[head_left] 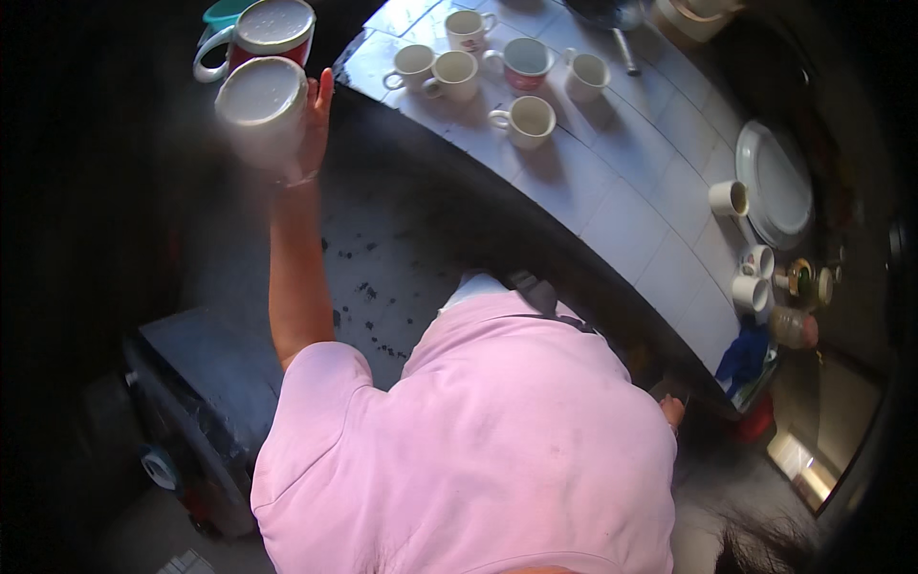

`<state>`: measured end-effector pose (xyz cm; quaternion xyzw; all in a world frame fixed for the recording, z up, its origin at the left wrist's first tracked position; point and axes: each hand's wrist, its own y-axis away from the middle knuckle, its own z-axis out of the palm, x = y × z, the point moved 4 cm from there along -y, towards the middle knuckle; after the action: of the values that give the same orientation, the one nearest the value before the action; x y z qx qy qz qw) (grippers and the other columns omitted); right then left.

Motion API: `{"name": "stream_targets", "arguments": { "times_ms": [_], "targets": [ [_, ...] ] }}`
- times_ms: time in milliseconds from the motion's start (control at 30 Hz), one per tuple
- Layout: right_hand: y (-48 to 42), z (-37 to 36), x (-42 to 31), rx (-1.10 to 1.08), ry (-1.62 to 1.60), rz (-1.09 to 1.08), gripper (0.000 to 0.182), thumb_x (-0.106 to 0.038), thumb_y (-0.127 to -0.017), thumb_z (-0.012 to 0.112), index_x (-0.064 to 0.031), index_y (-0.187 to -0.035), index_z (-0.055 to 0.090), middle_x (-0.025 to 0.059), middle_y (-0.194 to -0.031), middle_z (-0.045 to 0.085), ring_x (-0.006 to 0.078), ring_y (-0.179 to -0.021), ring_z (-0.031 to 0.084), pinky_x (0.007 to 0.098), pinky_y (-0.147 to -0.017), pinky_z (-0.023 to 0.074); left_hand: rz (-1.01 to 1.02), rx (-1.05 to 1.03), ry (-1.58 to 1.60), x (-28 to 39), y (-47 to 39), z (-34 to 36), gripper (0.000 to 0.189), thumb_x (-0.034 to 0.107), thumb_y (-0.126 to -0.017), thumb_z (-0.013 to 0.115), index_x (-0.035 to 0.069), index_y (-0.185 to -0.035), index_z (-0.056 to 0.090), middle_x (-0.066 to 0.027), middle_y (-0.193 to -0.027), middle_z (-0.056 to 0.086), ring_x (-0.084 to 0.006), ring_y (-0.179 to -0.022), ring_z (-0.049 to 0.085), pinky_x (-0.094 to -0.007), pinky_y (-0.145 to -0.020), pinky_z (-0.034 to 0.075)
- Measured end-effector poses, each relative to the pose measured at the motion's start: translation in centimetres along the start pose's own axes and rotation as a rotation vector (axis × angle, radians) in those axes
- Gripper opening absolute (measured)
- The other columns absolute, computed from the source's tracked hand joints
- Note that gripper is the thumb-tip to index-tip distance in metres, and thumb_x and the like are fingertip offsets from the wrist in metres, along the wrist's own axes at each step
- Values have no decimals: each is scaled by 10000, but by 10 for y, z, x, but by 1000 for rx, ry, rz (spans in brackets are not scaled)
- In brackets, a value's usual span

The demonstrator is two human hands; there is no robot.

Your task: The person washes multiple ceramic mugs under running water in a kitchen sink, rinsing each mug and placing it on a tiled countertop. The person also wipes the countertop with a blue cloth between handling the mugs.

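Note:
My left hand (315,125) is at the upper left, around the far side of a pale mug (259,97) whose round, wet face points up; a finger sticks out beside it. Touching or just behind that mug is a red and white mug (274,32) with a white handle. Whether the hand bears this one too is hidden. My right hand (672,410) shows small at the right of the pink shirt, by the counter's near edge; what it holds is unclear. Several cream mugs (531,123) and a red and white mug (527,64) stand on the white tiled counter (624,215).
A metal-handled pan (625,54) lies at the counter's far side. Along its right are a large white plate (774,185), more mugs (728,198), a jar (792,328) and a blue cloth (746,357). A teal bowl (228,13) and a dark box-like unit (208,387) are at left.

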<state>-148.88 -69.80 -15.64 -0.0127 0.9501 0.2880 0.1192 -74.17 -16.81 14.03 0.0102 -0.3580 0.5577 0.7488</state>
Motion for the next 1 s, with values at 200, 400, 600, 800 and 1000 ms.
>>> {"name": "stream_targets", "arguments": {
  "times_ms": [200,400,600,800,1000],
  "targets": [
    [-3,-7,-25,-53,345,-287,405,-310,-818,495,62,-707,612,234,-725,613,375,-704,582,458,-654,418,-21,-129,133,13,12,-4,478,448,-843,525,146,-1213,502,-58,-1184,574,-250,-1122,529,-491,-1071,192],
    [-31,12,0,31,295,-252,357,-284,-846,465,46,-800,591,211,-803,602,339,-777,573,421,-715,425,-2,-108,163,6,13,-16,487,451,-845,526,160,-1233,478,-70,-1236,528,-264,-1148,503,-512,-1049,249],
    [34,2,-33,111,65,-402,274,-200,-906,421,0,-1026,564,144,-978,596,245,-901,570,343,-820,450,-21,-34,-476,-24,7,2,463,269,-827,610,106,-1234,460,-60,-1185,543,-218,-1106,519,-396,-973,383],
    [47,-11,-119,689,525,-976,110,-118,-795,504,-82,-715,569,130,-694,556,271,-631,554,384,-547,452,-405,-212,-97,-104,3,38,446,197,-854,588,50,-1239,417,-92,-1164,541,-194,-1067,536,-314,-896,460],
    [106,-38,-257,66,-765,-438,160,-161,-899,525,-11,-914,577,22,-740,574,77,-643,519,208,-592,436,-504,-299,-189,-202,9,75,364,158,-852,585,21,-1176,489,-112,-1131,563,-187,-994,576,-311,-847,485]
  ]
}}
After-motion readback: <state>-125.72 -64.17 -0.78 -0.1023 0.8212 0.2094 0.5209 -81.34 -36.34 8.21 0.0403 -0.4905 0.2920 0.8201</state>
